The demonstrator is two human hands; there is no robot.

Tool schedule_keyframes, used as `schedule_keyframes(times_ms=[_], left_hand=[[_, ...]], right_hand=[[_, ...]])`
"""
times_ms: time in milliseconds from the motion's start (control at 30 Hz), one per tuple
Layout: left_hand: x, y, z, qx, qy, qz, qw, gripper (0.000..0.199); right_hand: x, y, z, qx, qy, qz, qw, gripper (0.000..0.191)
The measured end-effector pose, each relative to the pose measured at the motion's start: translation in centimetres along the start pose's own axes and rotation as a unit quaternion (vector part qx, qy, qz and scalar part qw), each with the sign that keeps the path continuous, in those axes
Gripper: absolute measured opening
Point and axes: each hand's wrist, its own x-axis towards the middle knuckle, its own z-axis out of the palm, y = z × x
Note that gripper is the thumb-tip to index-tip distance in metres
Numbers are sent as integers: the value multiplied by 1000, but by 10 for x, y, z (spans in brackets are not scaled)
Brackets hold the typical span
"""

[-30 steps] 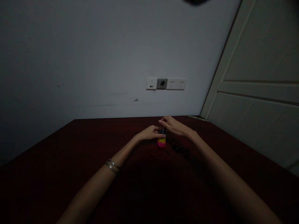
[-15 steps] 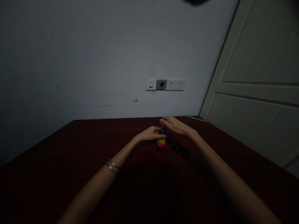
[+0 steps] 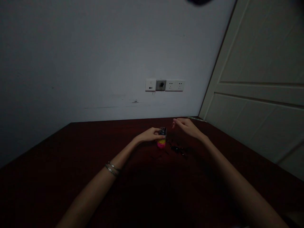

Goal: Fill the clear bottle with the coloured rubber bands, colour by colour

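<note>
A small clear jar [image 3: 161, 143] stands upright on the dark red table, with a pink layer at its bottom, yellow above that and something dark near the neck. Its mouth is uncovered. My left hand [image 3: 152, 134] is wrapped round the jar from the left, thumb across its front. To the right of the jar and above the table, my right hand [image 3: 186, 125] hangs with its fingers bent and close together. Whether anything small is between those fingertips I cannot make out. Loose small black pieces [image 3: 177, 148] lie on the table just right of the jar, below my right hand.
The dark red table [image 3: 106, 133] runs back to a pale wall [image 3: 106, 63]. Sockets and switches [image 3: 165, 85] sit on that wall above the jar. A panelled white door [image 3: 256, 95] borders the table on the right.
My right hand has moved from above the jar's mouth to the right, away from it. My left hand keeps its hold on the jar. The view has shifted slightly.
</note>
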Motion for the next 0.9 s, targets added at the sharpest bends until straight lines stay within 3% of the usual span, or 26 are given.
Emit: schedule_keyframes(times_ms=[167, 367, 467, 567, 633, 767, 900], left_hand=[[-1, 2, -4, 28, -8, -18, 999, 41], [-10, 8, -26, 141, -13, -97, 985, 50], [-18, 8, -29, 212, -75, -136, 965, 43], [-26, 3, -21, 202, -174, -154, 951, 38], [-31, -1, -14, 190, -201, -154, 948, 37], [-39, -5, -4, 212, -189, -160, 945, 30], [-46, -1, 4, 262, -140, -136, 945, 16]], right_hand=[[-34, 27, 16, -17, -17, 63, 998, 44], [-56, 48, 33, -31, -114, 122, 985, 38], [-59, 46, 35, -63, -174, 117, 976, 47], [-62, 44, 35, -88, -204, 113, 968, 49], [-63, 43, 35, -92, -206, 120, 967, 47], [-65, 43, 35, -69, -211, 141, 965, 37], [-64, 42, 36, -67, -214, 150, 963, 28]])
